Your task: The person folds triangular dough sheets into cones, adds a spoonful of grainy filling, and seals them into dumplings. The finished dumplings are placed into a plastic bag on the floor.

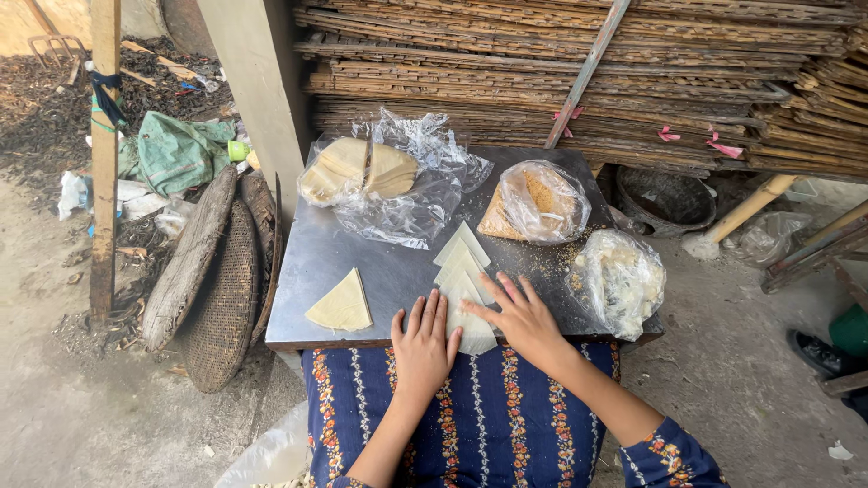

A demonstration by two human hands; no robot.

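- The metal table (316, 271) carries a row of pale triangular dough sheets (464, 287) overlapping one another like fanned cards
- The row's long axis runs from the near edge of the table, in front of the person's lap, up and slightly right toward the far side; each sheet's pointed tip faces away from the person and its broad curved edge faces the lap
- The nearest sheet of the row overhangs the table's near edge a little
- The left hand (423, 345) lies flat, palm down, fingers straight and close together, at the left flank of the nearest sheet, its fingertips touching or just overlapping that sheet's edge; it grasps nothing
- The right hand (522, 318) lies flat too, fingers spread and pointing up and left, pressing on the right side of the row near its middle; nothing is held in it
- So the row lies between the two hands, under the fingertips rather than inside any grip
- A single triangular sheet (342, 305) lies apart to the left, tip pointing away
- Farther back sit an open plastic bag of stacked dough rounds (357, 169), a bag of brown crumbs (538, 201) and a bag of white filling (619, 278) at the right edge
- Woven trays (221, 289) lean against the table's left side
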